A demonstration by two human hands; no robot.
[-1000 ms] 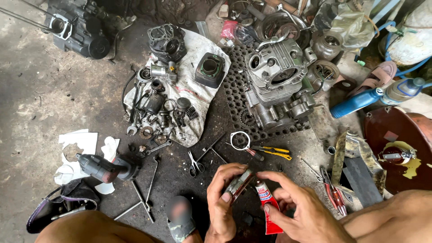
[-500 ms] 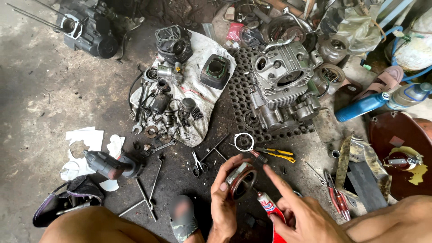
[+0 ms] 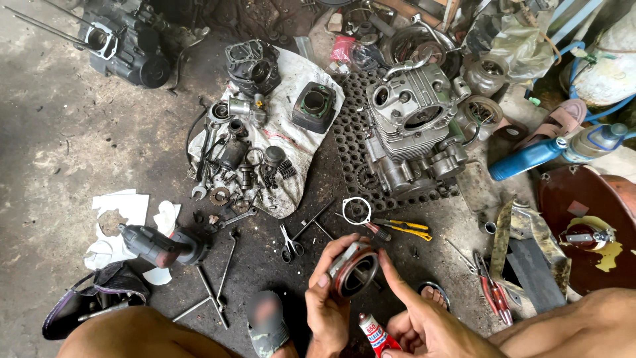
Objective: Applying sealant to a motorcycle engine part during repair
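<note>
My left hand grips a round metal engine part with a dark ring face, held up just above the oily floor. My right hand keeps a small red tube in its palm while its index finger reaches up and touches the rim of the round part. Just beyond the part, a thin white ring gasket lies flat, with yellow-handled pliers and scissors near it.
A grey engine block sits on a perforated black mat. Several small engine parts lie on a white cloth. A power drill, a T-wrench, red pliers and a blue bottle lie around. My knees frame the bottom.
The round part has been turned upright to face me, and my right index finger has come onto its rim. The red tube has sunk lower in my right hand.
</note>
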